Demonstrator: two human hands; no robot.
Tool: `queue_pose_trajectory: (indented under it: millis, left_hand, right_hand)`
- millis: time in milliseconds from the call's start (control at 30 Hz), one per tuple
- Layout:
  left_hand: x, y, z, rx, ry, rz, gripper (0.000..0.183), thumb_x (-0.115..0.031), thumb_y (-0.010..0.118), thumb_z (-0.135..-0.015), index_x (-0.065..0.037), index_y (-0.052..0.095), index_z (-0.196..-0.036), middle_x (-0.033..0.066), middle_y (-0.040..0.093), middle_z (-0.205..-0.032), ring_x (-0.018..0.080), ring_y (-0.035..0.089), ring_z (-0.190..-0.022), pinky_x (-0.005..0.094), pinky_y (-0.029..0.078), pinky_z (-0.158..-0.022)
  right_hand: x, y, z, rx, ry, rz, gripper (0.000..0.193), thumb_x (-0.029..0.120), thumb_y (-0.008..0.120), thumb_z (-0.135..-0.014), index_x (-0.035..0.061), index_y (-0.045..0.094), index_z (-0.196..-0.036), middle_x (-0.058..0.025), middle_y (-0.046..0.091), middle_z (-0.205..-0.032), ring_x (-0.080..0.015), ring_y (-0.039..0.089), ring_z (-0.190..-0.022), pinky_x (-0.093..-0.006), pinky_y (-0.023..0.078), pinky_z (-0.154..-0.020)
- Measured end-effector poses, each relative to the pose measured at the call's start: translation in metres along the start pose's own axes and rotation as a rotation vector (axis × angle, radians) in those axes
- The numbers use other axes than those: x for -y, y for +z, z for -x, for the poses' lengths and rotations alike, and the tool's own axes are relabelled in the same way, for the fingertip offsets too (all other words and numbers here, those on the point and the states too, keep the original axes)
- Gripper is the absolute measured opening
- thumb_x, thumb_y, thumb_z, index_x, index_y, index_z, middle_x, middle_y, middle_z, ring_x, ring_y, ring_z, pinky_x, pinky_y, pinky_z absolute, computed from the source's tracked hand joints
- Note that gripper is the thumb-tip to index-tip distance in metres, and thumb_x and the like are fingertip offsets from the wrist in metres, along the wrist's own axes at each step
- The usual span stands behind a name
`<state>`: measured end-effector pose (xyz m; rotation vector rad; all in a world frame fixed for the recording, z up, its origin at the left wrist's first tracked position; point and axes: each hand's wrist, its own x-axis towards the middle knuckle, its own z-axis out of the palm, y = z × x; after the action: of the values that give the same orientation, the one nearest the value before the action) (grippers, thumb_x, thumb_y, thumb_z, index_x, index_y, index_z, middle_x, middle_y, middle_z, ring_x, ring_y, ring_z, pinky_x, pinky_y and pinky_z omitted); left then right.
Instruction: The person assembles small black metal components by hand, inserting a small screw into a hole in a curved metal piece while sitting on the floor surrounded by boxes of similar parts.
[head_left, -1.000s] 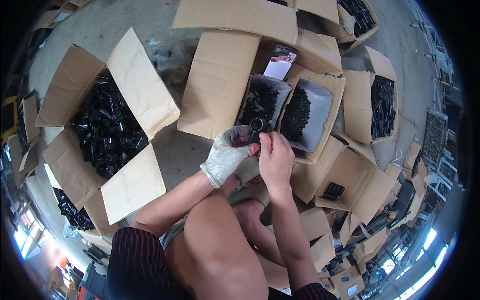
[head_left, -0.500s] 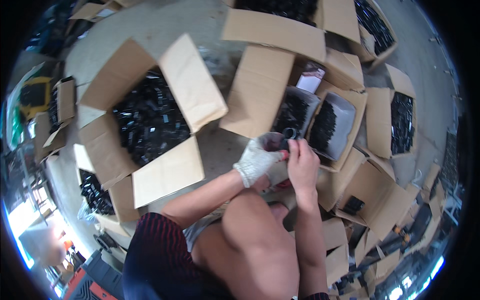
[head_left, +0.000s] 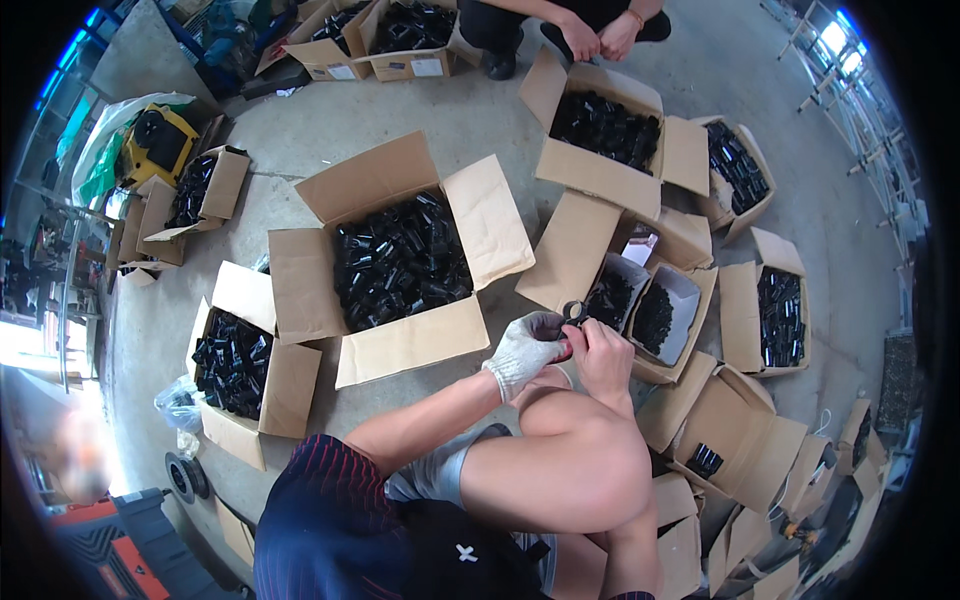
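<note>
My left hand [head_left: 528,352], in a white knit glove with dark fingertips, is closed on a small black ring-shaped part [head_left: 574,311]. Bare and pressed close beside it, my right hand [head_left: 603,357] pinches the same part from the right; its fingertips are partly hidden. The ring's opening faces up, above the fingers. Just beyond my hands, a carton [head_left: 703,330] holds two grey trays with small dark pieces, one tray [head_left: 681,292] on the right and another [head_left: 626,270] on the left. Also in that carton is a small printed box [head_left: 640,246].
A large open carton [head_left: 305,270] of glossy black parts stands ahead left, a smaller one [head_left: 290,390] nearer. More filled cartons [head_left: 742,335] line the right. At near right, a carton [head_left: 755,440] holds a few black pieces. Another person's hands [head_left: 600,38] show at the top.
The view has shifted, so the cartons sit lower and a crouching person shows at the top. Both my hands stay together on the black ring-shaped part, which now appears more clearly.
</note>
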<state>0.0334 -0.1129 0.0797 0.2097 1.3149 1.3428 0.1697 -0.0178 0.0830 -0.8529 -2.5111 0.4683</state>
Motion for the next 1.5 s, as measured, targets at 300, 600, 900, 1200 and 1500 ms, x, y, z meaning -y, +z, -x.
queue_pose_trajectory:
  millis: [300, 600, 900, 1200, 1500]
  left_hand:
    - [-0.001, 0.005, 0.034, 0.052, 0.057, -0.059, 0.042, 0.002, 0.078, -0.086, 0.004, 0.064, -0.126, 0.0118, 0.071, -0.113, 0.0165, 0.069, -0.099, 0.0303, 0.059, -0.087]
    - [-0.013, -0.078, 0.035, -0.302, 0.230, 0.625, 0.061, -0.013, 0.076, -0.094, -0.002, 0.045, -0.145, 0.0100, 0.065, -0.118, 0.0209, 0.068, -0.105, 0.0373, 0.061, -0.094]
    - [-0.026, 0.049, 0.013, 0.545, 0.011, 0.306, 0.050, -0.015, 0.075, -0.096, -0.002, 0.054, -0.139, 0.0135, 0.068, -0.124, 0.0250, 0.069, -0.111, 0.0386, 0.059, -0.095]
    - [0.016, 0.147, -0.030, 0.769, -0.206, 0.185, 0.052, -0.035, 0.068, -0.101, -0.012, 0.051, -0.145, 0.0093, 0.067, -0.130, 0.0252, 0.066, -0.112, 0.0465, 0.056, -0.090]
    - [0.042, 0.110, -0.039, 1.074, -0.358, 0.105, 0.063, -0.032, 0.062, -0.104, -0.006, 0.035, -0.155, 0.0164, 0.040, -0.161, 0.0310, 0.037, -0.150, 0.0449, 0.029, -0.124]
  right_hand:
    - [0.008, -0.024, 0.019, -0.027, -0.098, -0.068, 0.032, 0.021, 0.061, -0.102, 0.0030, 0.056, -0.077, -0.0167, 0.058, -0.067, -0.0403, 0.063, -0.064, -0.0484, 0.047, -0.057]
    - [-0.022, -0.064, 0.056, -0.144, 0.342, -0.062, 0.044, 0.031, 0.054, -0.107, 0.0015, 0.061, -0.075, -0.0168, 0.062, -0.063, -0.0352, 0.065, -0.061, -0.0446, 0.047, -0.058]
    - [-0.018, -0.061, 0.055, 0.127, 0.746, -0.950, 0.050, 0.053, 0.052, -0.106, 0.0064, 0.063, -0.120, -0.0028, 0.067, -0.085, -0.0105, 0.062, -0.071, -0.0247, 0.045, -0.056]
    - [-0.057, -0.040, 0.084, -0.678, 1.059, -1.059, 0.042, 0.043, 0.066, -0.102, 0.0036, 0.072, -0.116, -0.0028, 0.073, -0.101, -0.0122, 0.066, -0.085, -0.0280, 0.053, -0.077]
    - [-0.058, 0.007, 0.102, -1.102, 1.296, -0.867, 0.050, 0.042, 0.062, -0.102, -0.0055, 0.074, -0.107, -0.0154, 0.076, -0.094, -0.0231, 0.069, -0.084, -0.0401, 0.053, -0.080]
